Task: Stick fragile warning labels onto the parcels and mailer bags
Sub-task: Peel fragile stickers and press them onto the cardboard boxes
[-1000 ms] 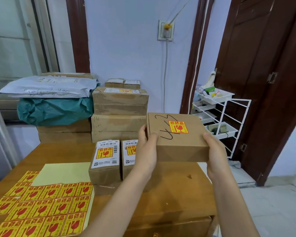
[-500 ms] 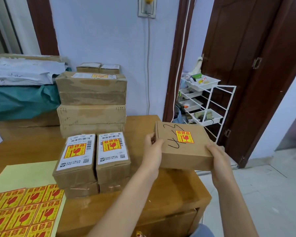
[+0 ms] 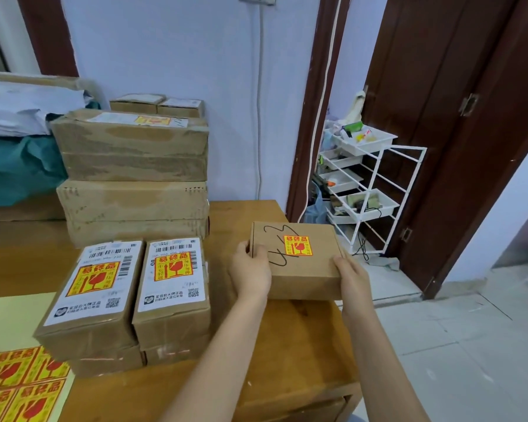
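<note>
At the far left of the wooden table (image 3: 299, 354), a sheet of yellow-and-red fragile labels (image 3: 19, 388) lies flat at the near edge, with less of it in view than a second ago as the view has swung right. Just to its right stand two small stacks of parcels side by side: the left parcel (image 3: 92, 296) and the middle parcel (image 3: 173, 287) each carry a white shipping slip with a fragile label stuck over it. Behind them a stack of large cartons (image 3: 131, 175) stands against the wall, its top carton also labelled, with white mailer bags (image 3: 22, 108) and a teal bag (image 3: 16, 169) further left.

Right of the middle parcel, the left hand (image 3: 252, 271) grips the left side of a flat brown box (image 3: 299, 263), thumb on top and fingers curled under the edge. The box bears a black scrawl and a fragile label (image 3: 298, 245) on its lid. A second ago it was held up in front of the cartons; now it has come down and to the right, and sits low at the table's right end; whether its underside touches the wood cannot be told. The right hand (image 3: 352, 277) clasps the near right corner, fingers wrapped round the side. Beyond, a white wire rack (image 3: 375, 178) stands by a dark door (image 3: 457, 132).
</note>
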Tool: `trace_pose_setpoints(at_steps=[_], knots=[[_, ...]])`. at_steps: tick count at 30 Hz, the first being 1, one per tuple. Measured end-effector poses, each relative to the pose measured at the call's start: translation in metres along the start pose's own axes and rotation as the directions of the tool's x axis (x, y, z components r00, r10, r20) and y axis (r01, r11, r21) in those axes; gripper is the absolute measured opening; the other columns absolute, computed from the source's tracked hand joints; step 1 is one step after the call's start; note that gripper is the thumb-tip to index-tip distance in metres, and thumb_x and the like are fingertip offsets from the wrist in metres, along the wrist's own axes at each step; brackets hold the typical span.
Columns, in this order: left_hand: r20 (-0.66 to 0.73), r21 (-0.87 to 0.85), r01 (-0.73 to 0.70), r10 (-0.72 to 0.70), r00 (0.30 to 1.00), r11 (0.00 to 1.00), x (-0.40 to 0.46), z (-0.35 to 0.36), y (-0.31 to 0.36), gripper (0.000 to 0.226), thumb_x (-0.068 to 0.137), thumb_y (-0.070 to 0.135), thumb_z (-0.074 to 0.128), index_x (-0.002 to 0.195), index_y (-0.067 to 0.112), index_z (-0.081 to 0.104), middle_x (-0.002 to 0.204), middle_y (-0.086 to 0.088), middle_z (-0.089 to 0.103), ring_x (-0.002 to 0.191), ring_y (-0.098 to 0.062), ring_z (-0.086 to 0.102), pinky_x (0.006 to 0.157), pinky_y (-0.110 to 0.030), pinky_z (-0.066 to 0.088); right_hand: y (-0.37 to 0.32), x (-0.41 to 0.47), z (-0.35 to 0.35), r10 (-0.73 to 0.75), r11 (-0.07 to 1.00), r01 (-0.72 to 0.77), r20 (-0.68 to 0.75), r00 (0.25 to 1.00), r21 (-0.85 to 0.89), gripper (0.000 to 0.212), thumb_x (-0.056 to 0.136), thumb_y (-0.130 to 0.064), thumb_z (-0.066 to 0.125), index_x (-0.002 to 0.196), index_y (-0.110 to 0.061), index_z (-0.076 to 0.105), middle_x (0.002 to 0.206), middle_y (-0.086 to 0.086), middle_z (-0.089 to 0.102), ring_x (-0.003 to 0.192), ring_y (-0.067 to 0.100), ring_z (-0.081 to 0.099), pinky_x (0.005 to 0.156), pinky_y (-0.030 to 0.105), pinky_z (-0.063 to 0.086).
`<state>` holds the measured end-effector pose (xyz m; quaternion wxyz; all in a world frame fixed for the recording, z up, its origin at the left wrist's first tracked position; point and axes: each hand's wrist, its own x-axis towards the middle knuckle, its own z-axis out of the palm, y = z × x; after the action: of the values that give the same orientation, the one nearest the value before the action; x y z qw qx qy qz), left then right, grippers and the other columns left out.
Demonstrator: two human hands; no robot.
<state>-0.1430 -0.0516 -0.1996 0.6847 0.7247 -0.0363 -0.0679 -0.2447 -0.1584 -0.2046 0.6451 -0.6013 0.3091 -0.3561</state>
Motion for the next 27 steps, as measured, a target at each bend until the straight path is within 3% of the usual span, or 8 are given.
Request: trace_pose_setpoints(at_steps=[2,5,8,11,15,19,21,27], knots=[[-0.071,0.029,-0.014,0.016,0.997,0.999,0.011,0.002,-0.004,0.034,0.096,0.025,0.051,0.128,0.014,0.055,0.123,-0.002,0.058,0.111,-0.022,0.056,0.094,-0.032,0.046,0.006,0.011,0.012,0.008,1.0,-0.008,0.002,1.0,-0.009,0.024,0.099,-0.02,0.045,0.118,-0.033,0.051,0.097,-0.018,0.054,0.088,-0.001,0.048,0.068,0.017,0.037],[-0.132,-0.002,-0.035,0.035,0.991,0.999,0.018,0.002,-0.009,0.039,0.096,0.017,0.052,0.134,0.012,0.049,0.132,-0.004,0.054,0.121,-0.02,0.05,0.089,-0.022,0.036,0.016,0.025,0.029,0.01,0.999,-0.01,0.016,1.0,-0.034,0.024,0.098,-0.018,0.044,0.114,-0.028,0.059,0.1,-0.014,0.06,0.091,0.002,0.052,0.069,0.02,0.04],[-0.186,0.136,-0.229,0.252,0.95,0.964,0.017,0.002,-0.025,0.039,0.094,0.017,0.055,0.132,0.013,0.05,0.134,-0.002,0.051,0.123,-0.016,0.046,0.091,-0.02,0.033,0.023,0.042,0.042,-0.029,0.996,0.028,-0.008,1.0,-0.079,0.025,0.097,-0.014,0.043,0.105,-0.028,0.061,0.095,-0.015,0.061,0.087,0.0,0.053,0.067,0.019,0.04],[-0.208,0.305,-0.323,0.394,0.895,0.896,0.019,0.007,-0.046,0.04,0.09,0.033,0.054,0.122,0.009,0.058,0.133,-0.01,0.05,0.124,-0.028,0.042,0.099,-0.032,0.033,0.029,0.057,0.053,-0.092,0.981,0.083,-0.046,0.995,-0.176,0.028,0.097,-0.01,0.042,0.105,-0.022,0.065,0.1,-0.009,0.064,0.095,0.012,0.057,0.074,0.023,0.042],[-0.106,0.366,-0.257,0.314,0.943,0.894,0.029,0.013,-0.046,0.067,0.087,0.061,0.04,0.137,0.017,0.048,0.146,-0.006,0.037,0.137,-0.023,0.027,0.107,-0.038,0.029,0.036,0.075,0.068,-0.108,0.981,0.089,-0.099,0.989,-0.172,0.036,0.097,-0.009,0.042,0.13,-0.009,0.056,0.118,-0.004,0.057,0.11,0.011,0.048,0.092,0.023,0.035],[-0.131,0.386,-0.216,0.285,0.949,0.897,0.043,0.027,-0.04,0.063,0.091,0.045,0.053,0.146,0.019,0.034,0.153,-0.008,0.023,0.138,-0.024,0.02,0.108,-0.036,0.027,0.04,0.093,0.082,-0.127,0.981,0.102,-0.147,0.981,-0.162,0.038,0.095,-0.01,0.042,0.129,-0.014,0.059,0.125,-0.001,0.059,0.116,0.015,0.051,0.095,0.026,0.039],[-0.176,0.318,-0.185,0.249,0.952,0.93,0.051,0.036,-0.041,0.06,0.092,0.04,0.055,0.145,0.019,0.036,0.151,-0.01,0.024,0.134,-0.027,0.024,0.104,-0.036,0.029,0.043,0.101,0.089,-0.134,0.983,0.112,-0.156,0.979,-0.142,0.034,0.094,-0.01,0.042,0.123,-0.016,0.061,0.116,-0.004,0.061,0.109,0.013,0.053,0.092,0.026,0.042],[-0.416,0.147,-0.144,0.193,0.889,0.979,0.082,0.062,-0.042,0.07,0.084,0.033,0.068,0.141,0.008,0.036,0.142,-0.019,0.035,0.128,-0.036,0.035,0.102,-0.042,0.032,0.046,0.121,0.111,-0.129,0.991,0.116,-0.219,0.967,-0.07,0.011,0.091,-0.01,0.049,0.101,-0.013,0.052,0.089,-0.01,0.057,0.077,-0.002,0.051,0.055,0.002,0.035]])
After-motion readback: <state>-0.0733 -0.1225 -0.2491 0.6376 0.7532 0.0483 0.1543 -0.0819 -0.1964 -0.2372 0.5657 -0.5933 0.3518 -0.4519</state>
